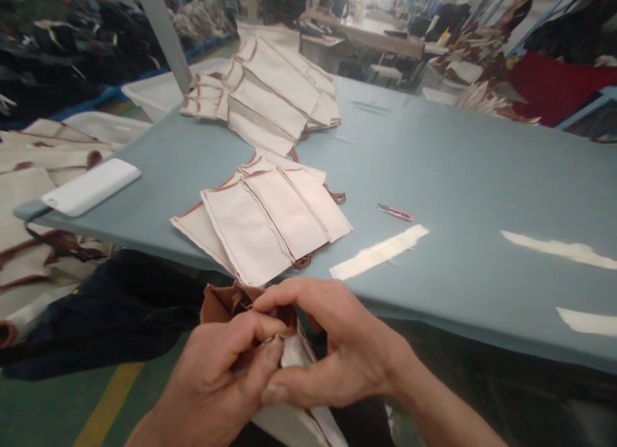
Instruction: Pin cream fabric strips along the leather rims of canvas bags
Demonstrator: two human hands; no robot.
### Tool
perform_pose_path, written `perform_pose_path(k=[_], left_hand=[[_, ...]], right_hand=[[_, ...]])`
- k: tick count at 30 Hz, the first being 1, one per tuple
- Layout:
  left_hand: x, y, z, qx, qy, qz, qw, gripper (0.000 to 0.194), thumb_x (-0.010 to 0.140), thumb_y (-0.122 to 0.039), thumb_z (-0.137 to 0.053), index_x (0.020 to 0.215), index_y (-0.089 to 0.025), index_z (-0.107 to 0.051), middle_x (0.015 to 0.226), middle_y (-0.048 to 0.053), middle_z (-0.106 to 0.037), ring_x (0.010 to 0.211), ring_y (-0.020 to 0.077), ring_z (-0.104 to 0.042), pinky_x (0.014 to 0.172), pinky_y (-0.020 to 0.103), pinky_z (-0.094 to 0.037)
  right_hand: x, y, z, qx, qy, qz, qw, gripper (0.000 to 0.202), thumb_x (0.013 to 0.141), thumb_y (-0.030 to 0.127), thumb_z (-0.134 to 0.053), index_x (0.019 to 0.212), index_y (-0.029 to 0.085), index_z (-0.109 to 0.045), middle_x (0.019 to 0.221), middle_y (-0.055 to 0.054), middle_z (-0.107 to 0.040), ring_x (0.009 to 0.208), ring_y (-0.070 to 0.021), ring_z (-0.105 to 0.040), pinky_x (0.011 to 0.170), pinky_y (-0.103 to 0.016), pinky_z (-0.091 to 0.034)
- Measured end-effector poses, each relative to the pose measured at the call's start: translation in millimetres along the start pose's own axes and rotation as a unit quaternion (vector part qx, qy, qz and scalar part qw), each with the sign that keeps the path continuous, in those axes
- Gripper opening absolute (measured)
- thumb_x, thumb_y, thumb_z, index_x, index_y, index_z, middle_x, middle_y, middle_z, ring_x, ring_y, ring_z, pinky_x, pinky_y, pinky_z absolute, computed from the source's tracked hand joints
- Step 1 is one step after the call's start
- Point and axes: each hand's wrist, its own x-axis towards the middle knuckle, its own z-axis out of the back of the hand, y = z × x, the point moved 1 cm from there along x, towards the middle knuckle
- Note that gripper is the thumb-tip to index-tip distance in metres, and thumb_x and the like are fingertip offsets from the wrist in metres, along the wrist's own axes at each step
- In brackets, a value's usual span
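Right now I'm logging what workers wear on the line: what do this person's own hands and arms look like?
Both hands are bare: the left hand and the right hand show no gloves, rings or tape. The right forearm is uncovered as far as the frame shows, with no sleeve, watch or band. Only the left wrist is visible, also bare. The fingers have short nails.

On your desk a fanned stack of cream panels lies near the front edge, with a bigger heap well behind it. Pink snips rest just beyond a pale fabric strip, and a white tray sits at the left corner.
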Motion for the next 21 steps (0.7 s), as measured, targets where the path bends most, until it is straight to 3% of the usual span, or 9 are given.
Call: perform_pose_path(k=[3,7,12,16,21], left_hand=[[-4,7,2.0,-0.001,0.022,0.007,1.000,0.020,0.091,-0.021,-0.061,0.073,-0.022,-0.071,0.051,-0.009,-0.067,0.037,0.0068,-0.061,0.039,0.011,-0.041],[-9,20,8.0,0.026,0.092,0.012,0.995,0.020,0.099,-0.022,-0.058,0.082,-0.024,-0.069,0.066,-0.007,-0.074,0.053,0.0084,-0.069,0.053,0.012,-0.049],[-9,24,20.2,0.084,0.120,-0.044,0.988,0.013,0.102,-0.023,-0.058,0.097,-0.027,-0.069,0.079,-0.008,-0.075,0.064,0.0083,-0.072,0.064,0.012,-0.051],[-9,27,22.9,0.128,0.113,-0.101,0.980,0.012,0.106,-0.023,-0.053,0.104,-0.029,-0.063,0.081,-0.009,-0.074,0.065,0.0093,-0.072,0.071,0.015,-0.053],[-12,36,18.3,0.164,0.110,-0.175,0.964,0.017,0.111,-0.022,-0.044,0.105,-0.026,-0.060,0.076,-0.006,-0.070,0.062,0.0113,-0.069,0.062,0.020,-0.051]], right_hand=[[2,0,6,-0.071,0.055,-0.052,0.995,0.024,0.088,0.037,-0.081,0.101,0.020,-0.070,0.085,0.000,-0.075,0.072,-0.0133,-0.068,0.069,-0.023,-0.050],[-2,1,6,-0.109,0.096,-0.112,0.983,0.018,0.080,0.020,-0.082,0.094,0.019,-0.070,0.086,0.000,-0.077,0.074,-0.0142,-0.069,0.070,-0.023,-0.047],[3,5,1,-0.133,0.087,-0.134,0.978,0.006,0.080,0.014,-0.073,0.079,0.018,-0.068,0.074,0.000,-0.073,0.066,-0.0138,-0.063,0.065,-0.024,-0.040],[6,5,-4,-0.092,0.067,-0.151,0.982,0.012,0.077,0.011,-0.067,0.070,0.018,-0.061,0.067,0.004,-0.064,0.061,-0.0106,-0.055,0.062,-0.022,-0.037],[4,0,-9,-0.063,0.036,-0.174,0.982,0.013,0.071,0.009,-0.061,0.066,0.019,-0.055,0.063,0.006,-0.054,0.060,-0.0094,-0.048,0.062,-0.022,-0.035]])
